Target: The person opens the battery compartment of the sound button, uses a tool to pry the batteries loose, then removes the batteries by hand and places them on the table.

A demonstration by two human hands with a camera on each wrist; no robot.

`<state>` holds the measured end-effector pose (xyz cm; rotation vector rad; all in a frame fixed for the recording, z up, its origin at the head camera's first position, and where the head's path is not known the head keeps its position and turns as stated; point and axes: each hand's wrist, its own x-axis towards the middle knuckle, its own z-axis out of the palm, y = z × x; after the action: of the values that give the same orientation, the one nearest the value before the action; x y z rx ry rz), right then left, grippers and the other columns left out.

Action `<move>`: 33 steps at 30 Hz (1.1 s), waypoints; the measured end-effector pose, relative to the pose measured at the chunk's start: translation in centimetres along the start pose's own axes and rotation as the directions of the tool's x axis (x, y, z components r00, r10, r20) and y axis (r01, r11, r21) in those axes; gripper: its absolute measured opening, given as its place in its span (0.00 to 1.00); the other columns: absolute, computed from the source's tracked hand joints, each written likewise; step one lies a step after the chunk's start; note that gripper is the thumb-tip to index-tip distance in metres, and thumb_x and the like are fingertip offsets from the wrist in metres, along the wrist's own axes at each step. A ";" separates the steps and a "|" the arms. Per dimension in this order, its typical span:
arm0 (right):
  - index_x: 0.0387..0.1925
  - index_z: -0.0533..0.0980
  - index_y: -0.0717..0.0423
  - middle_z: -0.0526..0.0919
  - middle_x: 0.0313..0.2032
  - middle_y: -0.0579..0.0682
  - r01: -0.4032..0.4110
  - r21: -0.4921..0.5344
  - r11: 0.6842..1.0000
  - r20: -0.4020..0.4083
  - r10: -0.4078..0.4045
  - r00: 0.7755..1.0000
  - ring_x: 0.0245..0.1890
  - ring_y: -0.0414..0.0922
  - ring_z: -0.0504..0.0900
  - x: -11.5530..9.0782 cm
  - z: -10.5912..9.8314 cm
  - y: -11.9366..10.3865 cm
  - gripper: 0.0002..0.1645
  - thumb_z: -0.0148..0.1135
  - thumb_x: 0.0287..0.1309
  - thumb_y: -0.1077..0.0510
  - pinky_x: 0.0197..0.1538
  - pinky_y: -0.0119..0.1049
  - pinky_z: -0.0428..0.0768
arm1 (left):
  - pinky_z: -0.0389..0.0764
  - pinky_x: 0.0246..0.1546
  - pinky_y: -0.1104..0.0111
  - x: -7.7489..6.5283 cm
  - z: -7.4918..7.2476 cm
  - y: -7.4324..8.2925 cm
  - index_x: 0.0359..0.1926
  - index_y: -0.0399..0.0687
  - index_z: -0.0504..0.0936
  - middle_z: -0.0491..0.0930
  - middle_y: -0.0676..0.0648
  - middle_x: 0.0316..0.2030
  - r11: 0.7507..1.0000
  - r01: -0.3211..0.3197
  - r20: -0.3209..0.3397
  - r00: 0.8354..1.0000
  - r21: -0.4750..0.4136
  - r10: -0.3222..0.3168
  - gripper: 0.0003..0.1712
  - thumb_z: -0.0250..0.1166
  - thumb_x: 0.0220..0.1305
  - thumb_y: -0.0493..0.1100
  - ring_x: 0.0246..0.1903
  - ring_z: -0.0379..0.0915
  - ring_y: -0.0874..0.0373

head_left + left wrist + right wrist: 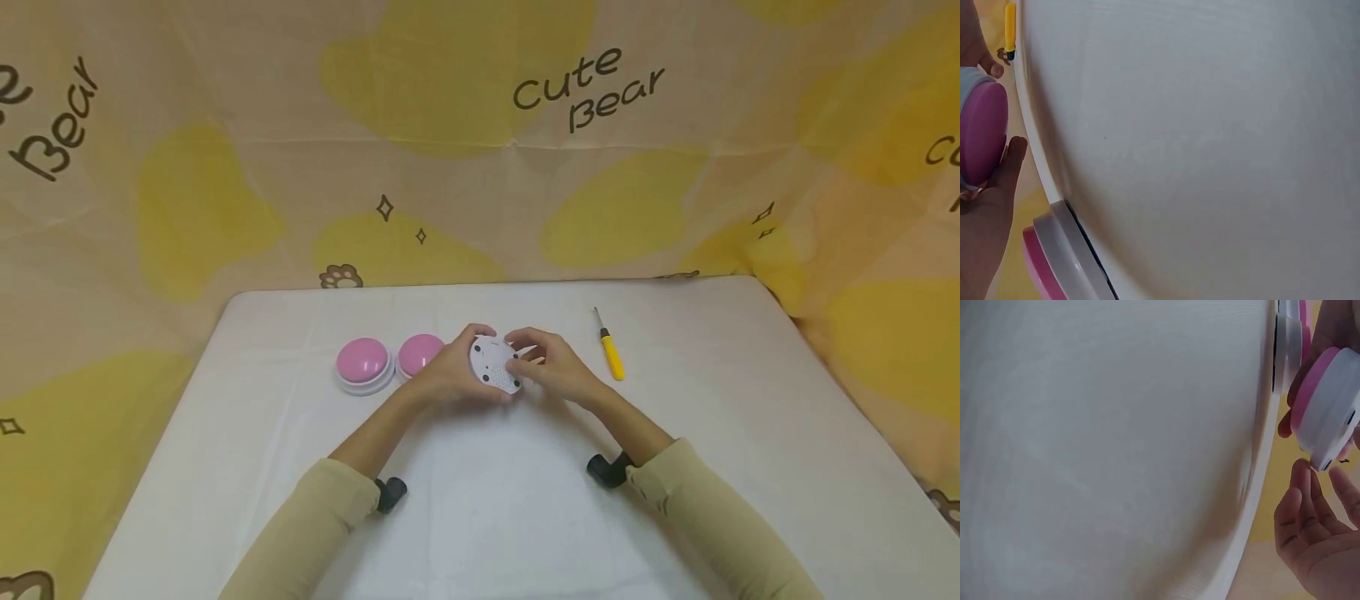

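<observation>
My left hand (pixel 450 375) grips a round push button (pixel 492 360) by its rim, above the table. Its white underside, with several dark spots and a patch of small holes, faces me in the head view. The pink dome points away from me and shows in the left wrist view. My right hand (pixel 561 368) is at the button's right side, thumb and fingers spread loosely, fingertips right at the edge of the underside. In the right wrist view, those fingers (pixel 1302 481) are slightly bent just below the white rim.
Two more pink-domed buttons stand at the left, one in full view (pixel 362 362) and one (pixel 420 354) partly behind my left hand. A screwdriver (pixel 612 357) with a yellow handle lies to the right. Behind the white table (pixel 510 517) hangs a patterned cloth (pixel 465 150).
</observation>
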<state>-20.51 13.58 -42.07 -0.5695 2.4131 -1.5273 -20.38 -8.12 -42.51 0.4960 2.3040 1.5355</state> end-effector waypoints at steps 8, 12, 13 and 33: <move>0.55 0.77 0.65 0.82 0.51 0.60 0.068 -0.043 0.997 -0.009 -0.068 0.998 0.47 0.56 0.79 0.1 0.2 0.1 0.21 0.64 0.60 0.65 0.45 0.47 0.76 | 0.75 0.47 0.62 0.0 0.4 -0.5 0.61 0.54 0.61 0.78 0.48 0.46 0.998 -0.009 0.025 1.000 0.070 0.008 0.53 0.86 0.36 0.48 0.44 0.75 0.55; 0.52 0.79 0.63 0.83 0.49 0.56 0.079 -0.069 0.994 0.000 -0.080 0.997 0.45 0.53 0.79 0.3 0.3 0.1 0.18 0.65 0.59 0.65 0.44 0.42 0.76 | 0.76 0.46 0.63 0.0 0.5 -0.6 0.61 0.54 0.62 0.78 0.48 0.46 0.997 -0.020 0.029 0.999 0.080 0.018 0.54 0.86 0.35 0.48 0.43 0.75 0.55; 0.52 0.79 0.63 0.83 0.49 0.56 0.080 -0.072 0.994 0.003 -0.080 0.997 0.45 0.52 0.79 0.3 0.4 0.1 0.18 0.65 0.59 0.65 0.44 0.42 0.76 | 0.76 0.46 0.63 0.0 0.5 -0.6 0.61 0.54 0.62 0.78 0.48 0.46 0.996 -0.020 0.030 0.999 0.082 0.018 0.54 0.86 0.35 0.48 0.43 0.75 0.55; 0.48 0.81 0.59 0.83 0.49 0.52 0.080 -0.183 0.980 0.045 -0.073 0.996 0.47 0.50 0.78 0.4 0.8 -0.1 0.16 0.68 0.57 0.65 0.45 0.40 0.76 | 0.74 0.46 0.62 -0.4 0.2 -0.7 0.63 0.53 0.61 0.76 0.46 0.47 0.991 0.015 0.108 0.994 0.131 -0.029 0.54 0.85 0.38 0.49 0.44 0.74 0.54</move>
<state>-20.57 12.68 -42.27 -0.7294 2.5472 -1.3153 -20.01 -8.45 -43.23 0.5714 2.3256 1.3194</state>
